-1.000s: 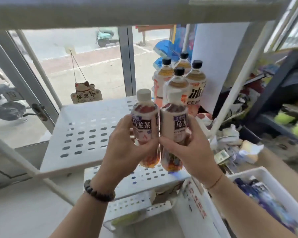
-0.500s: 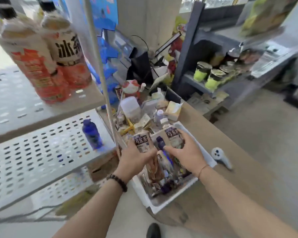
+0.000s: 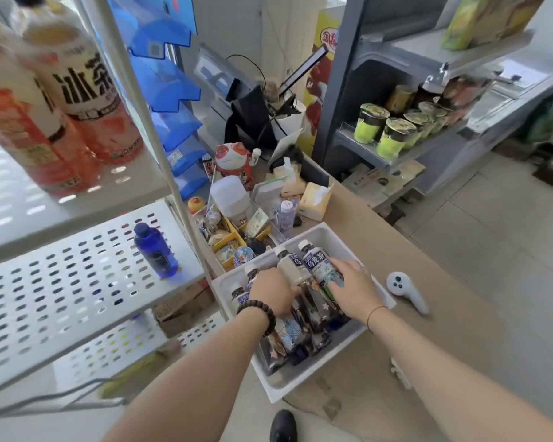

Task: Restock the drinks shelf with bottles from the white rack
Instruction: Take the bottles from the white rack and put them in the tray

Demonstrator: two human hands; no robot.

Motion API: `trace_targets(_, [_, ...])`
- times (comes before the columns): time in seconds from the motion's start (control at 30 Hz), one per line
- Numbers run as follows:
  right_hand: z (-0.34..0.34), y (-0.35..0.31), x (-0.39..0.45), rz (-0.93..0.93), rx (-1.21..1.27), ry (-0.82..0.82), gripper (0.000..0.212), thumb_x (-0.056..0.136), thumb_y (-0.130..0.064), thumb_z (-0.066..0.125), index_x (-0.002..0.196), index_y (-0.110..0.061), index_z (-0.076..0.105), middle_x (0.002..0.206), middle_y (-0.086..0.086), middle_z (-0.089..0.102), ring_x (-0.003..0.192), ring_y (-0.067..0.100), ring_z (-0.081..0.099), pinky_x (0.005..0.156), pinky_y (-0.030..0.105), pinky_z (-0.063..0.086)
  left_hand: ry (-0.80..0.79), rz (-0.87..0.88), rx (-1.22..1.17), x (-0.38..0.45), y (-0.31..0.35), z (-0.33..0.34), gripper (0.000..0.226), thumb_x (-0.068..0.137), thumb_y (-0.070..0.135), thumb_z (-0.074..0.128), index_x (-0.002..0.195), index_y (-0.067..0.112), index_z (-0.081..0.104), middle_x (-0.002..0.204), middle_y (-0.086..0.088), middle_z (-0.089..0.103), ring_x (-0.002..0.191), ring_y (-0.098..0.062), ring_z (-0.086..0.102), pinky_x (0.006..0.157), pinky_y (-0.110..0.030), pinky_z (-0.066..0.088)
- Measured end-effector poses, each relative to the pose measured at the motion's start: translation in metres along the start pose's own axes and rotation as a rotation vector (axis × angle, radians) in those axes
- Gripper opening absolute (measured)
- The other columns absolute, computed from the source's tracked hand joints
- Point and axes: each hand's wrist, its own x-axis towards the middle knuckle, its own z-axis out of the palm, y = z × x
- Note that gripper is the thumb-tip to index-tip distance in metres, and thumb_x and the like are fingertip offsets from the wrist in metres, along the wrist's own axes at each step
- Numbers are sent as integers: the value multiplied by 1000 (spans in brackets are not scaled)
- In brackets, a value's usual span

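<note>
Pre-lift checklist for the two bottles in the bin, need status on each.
1. Left hand grips the beige-label bottle: ok.
2. Right hand on the green-label bottle, fingers curled over it: ok; full wrap cannot tell.
3. Caps on both bottles: ok, white caps visible.
4. Bottles free of neighbours in the white bin: not ok, packed against other bottles.
5. Space on the middle shelf: ok, only a blue bottle stands there.
6. Post between bin and shelf: not ok, it stands in the direct path.
</note>
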Motion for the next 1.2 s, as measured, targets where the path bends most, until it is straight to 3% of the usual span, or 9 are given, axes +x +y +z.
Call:
trace_targets(0.13, [-7, -37, -17, -175, 92, 86, 48, 102, -16, 61, 149, -25, 58, 148, -4, 55, 140, 16, 48, 122, 37, 39, 91, 68, -179, -19, -11, -29, 30, 103, 40, 64, 84, 17, 61, 81, -5, 77, 78, -23, 75, 73, -41, 65])
trace_targets(0.33, [-13, -155, -54, -504, 340, 142, 35, 100, -7, 69, 128, -30, 70, 118, -11, 69, 105, -1, 66, 90, 18, 58, 494, 234, -433, -86, -49, -137, 15, 98, 36, 72, 90, 23, 71, 75, 2, 72, 73, -15, 68, 71, -33, 57])
trace_targets(0.47, [-2, -255, -75, -720, 427, 144, 33, 102, -10, 69, 131, -25, 69, 116, -16, 70, 109, 9, 70, 94, 31, 60, 831, 254, -445, -125, -96, -218, 11, 98, 32, 73, 91, 24, 70, 76, 7, 71, 70, -11, 67, 69, -35, 57])
trace_targets(0.6, [9, -365, -85, -851, 491, 224, 49, 103, -11, 65, 148, -27, 53, 138, -22, 58, 130, -2, 57, 111, 16, 46, 1132, 159, -390, -123, -145, -298, 34, 93, 34, 77, 119, 21, 59, 107, 11, 58, 90, -9, 62, 82, -36, 58])
trace_targets(0.73, [13, -453, -71, -719, 678, 314, 62, 98, 5, 55, 153, -23, 43, 134, -10, 54, 122, -11, 53, 103, 4, 43, 996, 139, -299, -86, -166, -344, 80, 82, 56, 84, 141, 16, 48, 120, 12, 39, 120, -12, 44, 111, -35, 42])
trace_targets(0.83, [17, -483, -61, -565, 771, 330, 62, 96, 2, 54, 152, -23, 43, 136, -2, 53, 121, 5, 57, 114, 31, 51, 933, 109, -279, -62, -157, -351, 69, 78, 74, 70, 123, 24, 57, 112, 9, 53, 105, -17, 54, 98, -44, 56])
trace_targets(0.97, [30, -481, -63, -505, 851, 383, 73, 87, -14, 59, 156, -27, 40, 142, -2, 44, 135, 18, 52, 118, 44, 49, 946, 139, -387, -66, -156, -348, 60, 75, 65, 77, 112, 23, 55, 104, 6, 54, 95, -20, 59, 83, -45, 60])
trace_targets(1.03, [29, -473, -68, -560, 923, 223, 66, 94, -23, 70, 155, -30, 43, 142, -2, 56, 132, 16, 61, 113, 44, 54, 902, 196, -425, -79, -159, -347, 60, 72, 66, 81, 111, 26, 57, 102, 12, 55, 93, -13, 61, 82, -41, 62])
trace_targets(1.2, [21, -458, -70, -584, 1006, 5, 73, 86, -18, 90, 147, -17, 51, 129, 10, 74, 119, 31, 75, 103, 60, 59, 447, 471, -392, -123, -170, -369, 73, 72, 41, 96, 135, 34, 60, 125, 16, 63, 114, -9, 65, 99, -34, 59])
